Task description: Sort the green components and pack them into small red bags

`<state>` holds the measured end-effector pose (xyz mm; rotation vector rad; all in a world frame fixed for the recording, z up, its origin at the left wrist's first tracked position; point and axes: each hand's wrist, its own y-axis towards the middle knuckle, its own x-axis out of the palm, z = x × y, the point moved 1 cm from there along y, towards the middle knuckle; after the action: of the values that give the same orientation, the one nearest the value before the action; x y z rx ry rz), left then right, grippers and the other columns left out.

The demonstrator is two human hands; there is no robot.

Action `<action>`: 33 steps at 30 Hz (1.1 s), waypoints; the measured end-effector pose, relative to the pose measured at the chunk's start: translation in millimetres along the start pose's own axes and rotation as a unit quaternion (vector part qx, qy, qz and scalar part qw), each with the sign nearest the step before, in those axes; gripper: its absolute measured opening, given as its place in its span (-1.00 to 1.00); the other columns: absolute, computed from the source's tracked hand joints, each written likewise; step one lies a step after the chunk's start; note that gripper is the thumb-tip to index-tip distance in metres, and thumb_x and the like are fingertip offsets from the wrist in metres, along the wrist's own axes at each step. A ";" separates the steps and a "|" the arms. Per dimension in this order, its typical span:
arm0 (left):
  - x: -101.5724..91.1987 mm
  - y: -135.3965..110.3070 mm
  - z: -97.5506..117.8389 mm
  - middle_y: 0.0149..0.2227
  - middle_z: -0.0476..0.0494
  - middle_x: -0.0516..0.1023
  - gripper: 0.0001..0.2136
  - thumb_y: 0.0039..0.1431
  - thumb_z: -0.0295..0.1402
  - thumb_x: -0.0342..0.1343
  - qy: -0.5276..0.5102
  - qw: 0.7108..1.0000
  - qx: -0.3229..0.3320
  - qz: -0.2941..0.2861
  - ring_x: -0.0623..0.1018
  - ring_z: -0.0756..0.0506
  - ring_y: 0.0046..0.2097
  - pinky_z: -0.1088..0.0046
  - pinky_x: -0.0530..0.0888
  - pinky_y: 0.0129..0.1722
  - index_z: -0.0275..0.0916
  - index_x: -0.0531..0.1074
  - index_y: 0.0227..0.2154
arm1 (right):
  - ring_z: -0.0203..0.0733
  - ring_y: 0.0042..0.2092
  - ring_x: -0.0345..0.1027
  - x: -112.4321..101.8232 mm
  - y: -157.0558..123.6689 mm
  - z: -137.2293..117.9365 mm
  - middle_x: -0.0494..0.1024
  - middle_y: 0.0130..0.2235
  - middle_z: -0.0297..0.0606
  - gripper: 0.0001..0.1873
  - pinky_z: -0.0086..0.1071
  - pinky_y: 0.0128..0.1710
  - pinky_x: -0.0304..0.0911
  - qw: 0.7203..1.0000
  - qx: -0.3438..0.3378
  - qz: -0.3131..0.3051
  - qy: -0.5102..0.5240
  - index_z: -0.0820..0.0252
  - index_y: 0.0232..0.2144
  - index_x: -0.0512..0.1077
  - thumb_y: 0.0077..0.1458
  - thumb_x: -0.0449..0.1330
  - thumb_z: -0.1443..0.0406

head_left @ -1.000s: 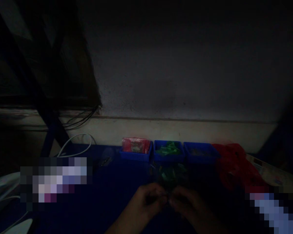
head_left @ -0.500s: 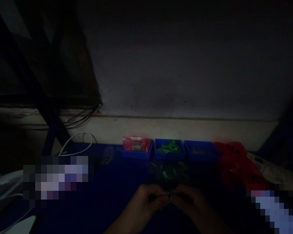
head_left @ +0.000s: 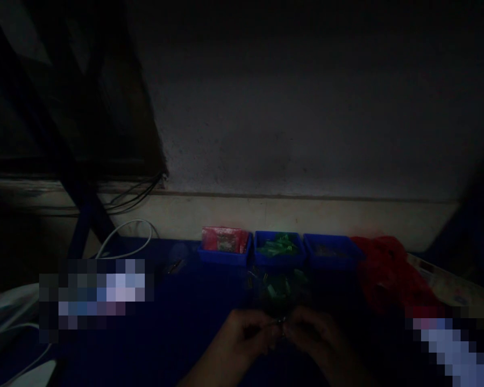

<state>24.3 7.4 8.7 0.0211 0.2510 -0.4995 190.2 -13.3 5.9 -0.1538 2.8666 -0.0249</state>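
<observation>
Low in the view, my left hand (head_left: 247,334) and my right hand (head_left: 318,332) meet fingertip to fingertip above the blue table (head_left: 145,344). Both are closed in a pinch on a small, thin, shiny piece (head_left: 281,321) between them. Poor light and the fingers hide most of it, so its kind cannot be told. Just beyond the fingers lie green pieces (head_left: 278,288), apparently on or in clear plastic. A few small shiny slivers (head_left: 265,277) lie beside them.
Along the back stand three blue bins: one with pink packets (head_left: 225,239), one with green pieces (head_left: 280,245), one with small dark bits (head_left: 331,250). Red cloth-like material (head_left: 391,271) lies right. White cables (head_left: 123,221) and a blurred patch (head_left: 105,293) are left.
Both hands have shifted slightly right and down, still together. More of the shiny piece shows between the fingertips. The bins and green pieces look the same.
</observation>
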 end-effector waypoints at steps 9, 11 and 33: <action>-2.1 1.0 -0.7 -0.58 0.02 0.40 -0.72 0.12 -0.23 0.05 0.023 1.000 0.010 0.018 0.34 0.02 -0.48 0.57 0.25 -0.48 -0.32 0.50 -0.53 | -0.20 -0.31 0.37 1.9 5.0 1.2 0.53 -0.39 -0.36 -0.82 -0.45 -0.33 0.20 0.999 -0.031 -0.031 0.008 0.12 -0.41 0.49 0.00 0.15 0.18; -2.6 0.0 0.8 -0.58 0.02 0.40 -0.72 0.11 -0.23 0.05 0.033 0.999 0.008 0.021 0.34 0.01 -0.48 0.57 0.25 -0.48 -0.31 0.50 -0.54 | -0.19 -0.31 0.38 0.6 5.7 0.3 0.54 -0.39 -0.34 -0.83 -0.44 -0.32 0.21 0.999 -0.035 -0.025 -0.005 0.13 -0.44 0.50 -0.01 0.16 0.19; -6.1 1.8 7.4 -0.72 0.10 0.18 -0.66 0.11 -0.18 -0.01 0.015 0.999 -0.002 0.030 0.16 0.06 -0.63 0.57 0.09 -0.63 -0.32 0.56 -0.46 | -0.09 -0.26 0.39 -7.9 3.0 3.6 0.55 -0.36 -0.25 -0.70 -0.30 -0.24 0.26 0.998 0.000 0.059 0.000 0.11 -0.35 0.55 -0.09 0.20 0.08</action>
<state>21.7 11.3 17.4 0.0324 0.2795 -0.4387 198.5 -9.5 4.4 0.0144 2.8701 -0.0024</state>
